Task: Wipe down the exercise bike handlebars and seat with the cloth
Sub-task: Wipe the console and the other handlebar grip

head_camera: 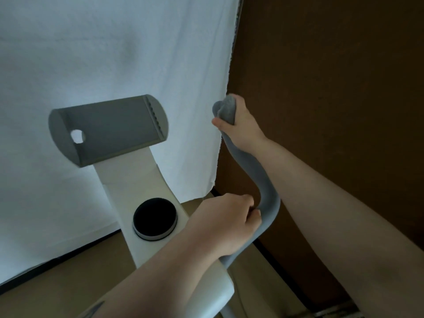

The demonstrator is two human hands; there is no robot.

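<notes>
The grey cloth [227,109] is being gripped by the right hand [238,127] at the handlebar's [263,191] far tip, while its lower bend is being held by the left hand [226,222].

Your right hand [241,125] is up high and far out, arm stretched from the lower right corner, fingers curled around the grey cloth [228,109] bunched over the tip of the handlebar [263,187]. Thumb sits on the near side, wrist a bit bent. Your left hand [226,222] is lower and closer in, forearm coming up from the bottom left, knuckles up, fingers wrapped around the bend of that same bar. Both forearms are bare.
</notes>
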